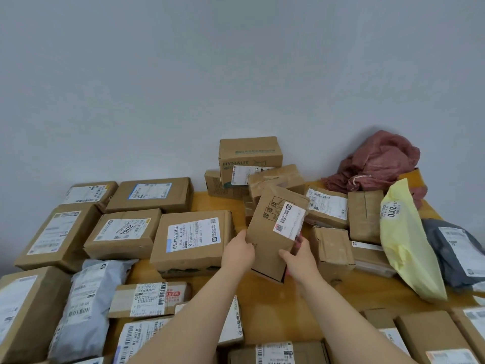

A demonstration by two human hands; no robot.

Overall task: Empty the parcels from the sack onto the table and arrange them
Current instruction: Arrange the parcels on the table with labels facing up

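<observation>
Cardboard boxes (189, 254): roughly twenty, some cropped at edges. Poly mailers (404, 245): three. Red sack (380, 161): one. Hands (237, 249): two.

- The sack (378, 164) lies at the far right corner of the table (262, 298).
- Rows of boxes (191, 237) cover the table's left half.
- A tall box (249, 156) tops a pile at back centre.
- The left hand (237, 249) and right hand (299, 261) hold a flat box (275, 227) before that pile.
- Two mailers (404, 240) lie before the sack.
</observation>
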